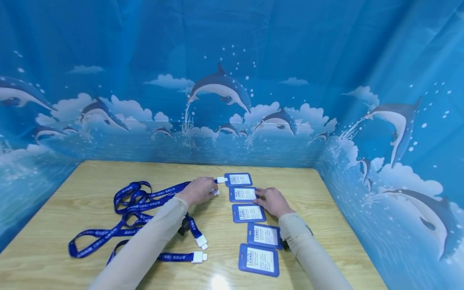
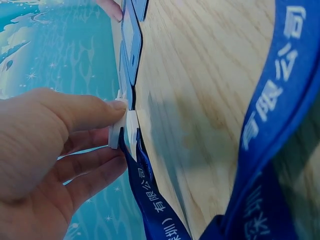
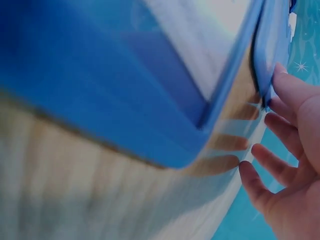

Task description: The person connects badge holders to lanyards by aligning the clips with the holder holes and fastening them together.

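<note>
My left hand [image 1: 198, 190] pinches a white plastic clip [image 2: 115, 134] at the end of a blue lanyard [image 2: 150, 195], between thumb and fingers. Just beyond, another lanyard's white clip [image 1: 221, 180] meets the slotted end of the farthest blue card holder [image 1: 238, 179]. My right hand [image 1: 274, 201] holds the right edge of the second card holder [image 1: 243, 194], thumb on its face [image 3: 267, 47] and index finger at its edge. The other right fingers are spread, near the tabletop. A narrow gap separates the held clip from the second holder in the head view.
Three more card holders, the third [image 1: 248, 213], fourth [image 1: 264, 235] and nearest [image 1: 259, 260], form a column toward me. Left lie tangled blue lanyards [image 1: 98, 233], with white clips [image 1: 199, 257] near my left forearm. A dolphin-print curtain [image 1: 163, 149] borders the wooden table [image 1: 311, 185].
</note>
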`<control>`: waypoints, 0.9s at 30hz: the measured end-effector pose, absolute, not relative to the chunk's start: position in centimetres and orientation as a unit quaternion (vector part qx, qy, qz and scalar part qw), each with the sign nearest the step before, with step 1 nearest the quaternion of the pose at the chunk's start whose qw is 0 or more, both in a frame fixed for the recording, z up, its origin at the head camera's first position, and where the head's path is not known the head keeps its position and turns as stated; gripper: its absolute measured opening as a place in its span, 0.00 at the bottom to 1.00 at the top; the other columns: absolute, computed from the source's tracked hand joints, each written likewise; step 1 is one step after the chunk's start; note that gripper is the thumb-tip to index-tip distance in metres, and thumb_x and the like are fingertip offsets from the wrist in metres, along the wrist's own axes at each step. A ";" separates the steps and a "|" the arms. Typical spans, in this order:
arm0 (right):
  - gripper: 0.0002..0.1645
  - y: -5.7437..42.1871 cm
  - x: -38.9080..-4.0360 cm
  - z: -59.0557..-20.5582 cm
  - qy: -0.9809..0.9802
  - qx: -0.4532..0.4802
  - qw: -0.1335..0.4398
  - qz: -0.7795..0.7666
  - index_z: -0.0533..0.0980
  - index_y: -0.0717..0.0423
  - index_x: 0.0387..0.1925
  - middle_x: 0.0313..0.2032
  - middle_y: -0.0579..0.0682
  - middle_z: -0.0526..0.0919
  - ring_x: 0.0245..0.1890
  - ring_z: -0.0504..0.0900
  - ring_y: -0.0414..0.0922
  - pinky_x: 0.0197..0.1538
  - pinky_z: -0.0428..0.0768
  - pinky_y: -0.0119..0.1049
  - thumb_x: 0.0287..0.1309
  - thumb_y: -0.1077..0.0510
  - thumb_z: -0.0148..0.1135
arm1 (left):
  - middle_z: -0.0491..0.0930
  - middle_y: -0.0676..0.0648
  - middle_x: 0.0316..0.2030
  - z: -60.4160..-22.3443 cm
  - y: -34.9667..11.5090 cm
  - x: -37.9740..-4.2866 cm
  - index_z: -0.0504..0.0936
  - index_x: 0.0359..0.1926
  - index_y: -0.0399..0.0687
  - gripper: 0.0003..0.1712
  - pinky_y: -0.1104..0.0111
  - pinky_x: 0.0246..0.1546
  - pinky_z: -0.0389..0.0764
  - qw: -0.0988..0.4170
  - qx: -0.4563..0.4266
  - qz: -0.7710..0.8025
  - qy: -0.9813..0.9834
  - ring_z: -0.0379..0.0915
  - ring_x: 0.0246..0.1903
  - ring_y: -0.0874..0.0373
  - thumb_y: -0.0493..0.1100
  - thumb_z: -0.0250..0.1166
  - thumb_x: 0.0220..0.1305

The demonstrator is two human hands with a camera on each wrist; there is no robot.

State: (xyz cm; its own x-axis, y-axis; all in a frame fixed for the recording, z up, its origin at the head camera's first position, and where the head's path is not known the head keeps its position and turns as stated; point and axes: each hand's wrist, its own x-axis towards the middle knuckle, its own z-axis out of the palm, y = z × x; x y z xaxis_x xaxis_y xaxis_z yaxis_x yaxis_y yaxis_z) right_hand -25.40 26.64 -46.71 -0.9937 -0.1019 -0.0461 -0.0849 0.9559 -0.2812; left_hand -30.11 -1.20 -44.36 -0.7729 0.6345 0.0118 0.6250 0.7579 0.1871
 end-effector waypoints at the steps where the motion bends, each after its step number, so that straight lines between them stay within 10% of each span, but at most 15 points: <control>1: 0.28 26.6 -25.4 -46.7 0.988 -0.050 0.027 -0.142 0.78 0.53 0.61 0.64 0.51 0.79 0.65 0.76 0.56 0.69 0.73 0.54 0.64 0.46 0.67 | 0.86 0.49 0.42 -44.4 -1.1 -30.1 0.89 0.45 0.48 0.09 0.66 0.47 0.84 0.026 0.338 0.091 0.936 0.81 0.40 0.58 0.40 0.71 0.64; 27: 0.28 25.8 -25.8 -46.9 0.988 -0.062 0.039 -0.139 0.77 0.53 0.63 0.62 0.53 0.81 0.63 0.78 0.54 0.67 0.75 0.53 0.66 0.46 0.66 | 0.88 0.47 0.40 -45.3 -0.2 -30.3 0.89 0.42 0.48 0.07 0.63 0.48 0.85 0.013 0.344 0.111 0.932 0.84 0.40 0.55 0.39 0.72 0.62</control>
State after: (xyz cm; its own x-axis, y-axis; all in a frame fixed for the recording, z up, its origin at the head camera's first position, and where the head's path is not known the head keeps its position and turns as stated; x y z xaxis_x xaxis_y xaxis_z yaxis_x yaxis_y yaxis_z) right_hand -25.77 25.84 -46.89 -0.9894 -0.1331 -0.0588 -0.1117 0.9538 -0.2789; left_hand -30.34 -0.16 -45.33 -0.7634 0.6438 0.0524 0.6382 0.7392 0.2151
